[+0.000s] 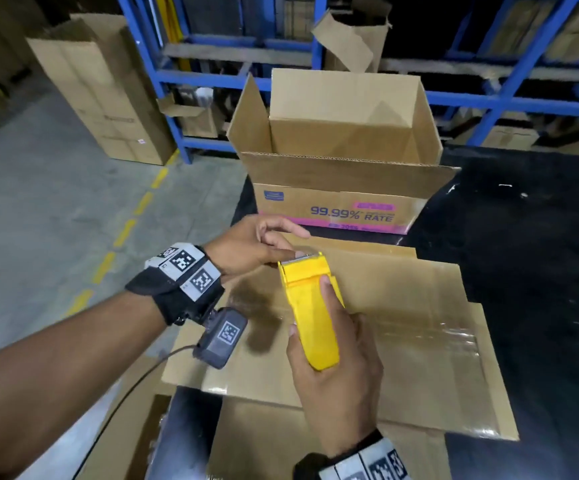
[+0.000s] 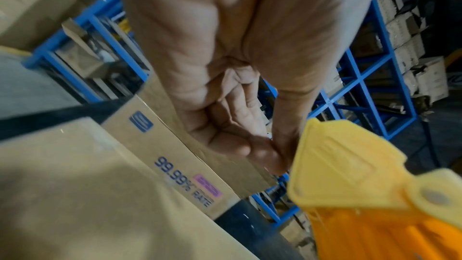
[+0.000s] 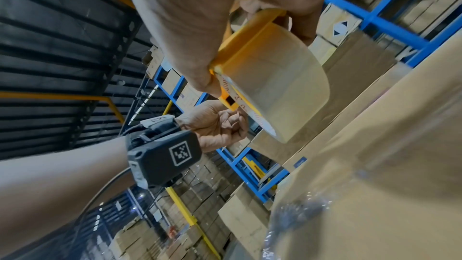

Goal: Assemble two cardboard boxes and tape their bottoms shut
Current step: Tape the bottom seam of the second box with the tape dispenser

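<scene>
An assembled cardboard box (image 1: 336, 174) printed "99.99% RATE" (image 2: 182, 181) stands open-topped at the back of the black table (image 1: 530, 278). In front of it a second box (image 1: 413, 323) lies with its flaps closed upward and clear tape across them. My right hand (image 1: 310, 306) grips a yellow tape dispenser (image 1: 317, 341) above this box. The dispenser's roll of clear tape (image 3: 277, 90) shows in the right wrist view. My left hand (image 1: 296, 244) pinches the tape end at the dispenser's metal blade, thumb against fingertips (image 2: 262, 151). The dispenser's yellow nose (image 2: 350, 165) sits just beside them.
Blue shelving (image 1: 489, 98) with loose cartons stands behind the table. Tall cartons (image 1: 101, 91) stand on the concrete floor at the left, beside a dashed yellow line. More flat cardboard (image 1: 264, 445) lies at the table's near edge.
</scene>
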Demonstrator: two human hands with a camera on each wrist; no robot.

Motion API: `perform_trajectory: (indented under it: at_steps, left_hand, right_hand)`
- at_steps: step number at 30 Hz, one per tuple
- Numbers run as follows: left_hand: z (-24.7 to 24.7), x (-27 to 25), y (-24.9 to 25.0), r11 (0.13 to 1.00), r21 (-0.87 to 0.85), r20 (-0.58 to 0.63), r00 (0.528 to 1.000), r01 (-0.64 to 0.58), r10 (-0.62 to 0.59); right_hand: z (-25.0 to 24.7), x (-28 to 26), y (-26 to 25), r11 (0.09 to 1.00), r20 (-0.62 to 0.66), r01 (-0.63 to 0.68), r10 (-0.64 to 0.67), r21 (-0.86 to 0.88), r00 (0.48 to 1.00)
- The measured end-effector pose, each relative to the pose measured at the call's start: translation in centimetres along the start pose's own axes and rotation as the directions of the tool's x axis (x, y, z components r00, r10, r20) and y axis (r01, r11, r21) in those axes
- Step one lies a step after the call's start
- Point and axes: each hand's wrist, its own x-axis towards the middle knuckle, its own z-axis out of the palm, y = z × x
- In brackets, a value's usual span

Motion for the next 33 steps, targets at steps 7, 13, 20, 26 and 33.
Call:
perform_trajectory:
  at_steps: [7,13,20,26,33]
  left_hand:
    - [-5.7,3.8,-1.3,0.98,0.197,0.02,0.999,0.029,-0.034]
    - [-10.5,8.6,-3.7,0.974,0.224,0.048,0.999,-0.023,0.012]
    - [-13.7,12.4,-7.4,0.967,0.253,0.185,0.981,0.01,-0.058]
    - [-14.2,14.0,-10.9,0.975,0.22,0.204,0.977,0.017,-0.063]
    - [-14.3,15.3,-13.3,0.983,0.183,0.196,0.978,0.03,-0.067]
  right_hand:
    - [5.4,1.7,-2.7,0.999,0.067,-0.045,0.043,0.023,0.997]
    - [9.3,1.4,-5.6,0.977,0.03,-0.171,0.176,-0.129,0.984]
    - [11.9,-0.6,-7.6,0.958,0.04,-0.226,0.236,-0.179,0.971]
    - [13.8,0.5,-7.7,0.921,0.119,-0.293,0.331,-0.258,0.936]
    - [14.9,1.4,-7.3,0.902,0.16,-0.323,0.378,-0.288,0.912]
